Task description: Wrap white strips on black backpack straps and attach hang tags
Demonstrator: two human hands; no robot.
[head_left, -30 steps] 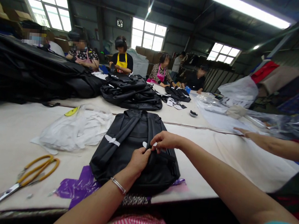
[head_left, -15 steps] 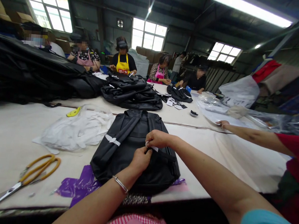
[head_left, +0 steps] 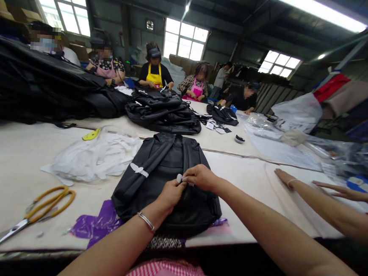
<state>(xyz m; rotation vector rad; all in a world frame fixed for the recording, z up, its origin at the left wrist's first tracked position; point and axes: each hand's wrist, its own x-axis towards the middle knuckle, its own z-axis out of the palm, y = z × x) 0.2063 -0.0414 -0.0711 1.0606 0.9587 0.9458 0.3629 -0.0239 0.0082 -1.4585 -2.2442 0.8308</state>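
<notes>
A black backpack [head_left: 157,195] lies in front of me with its shoulder straps facing up. Around its left strap sits a white strip [head_left: 139,169] with a scalloped edge. At the other strap, my left hand [head_left: 170,195] and my right hand [head_left: 200,177] meet, fingertips pinched together. Between them a second white strip [head_left: 179,178] shows its rounded end; most of it is hidden by my fingers. Both hands are closed on this strip, and the left also seems to press against the strap.
Left of the backpack lies a plastic bag of white strips [head_left: 96,156], with orange-handled scissors [head_left: 48,206] nearer me. Purple plastic [head_left: 97,224] pokes out beneath the backpack. Black bags [head_left: 163,113] are piled beyond. A co-worker's hands [head_left: 285,178] rest on the table at right; several people work opposite.
My right hand has shifted slightly right and down, and the white strip's rounded end now shows between my hands. The co-worker's hand at right has drawn nearer, and a second hand has appeared.
</notes>
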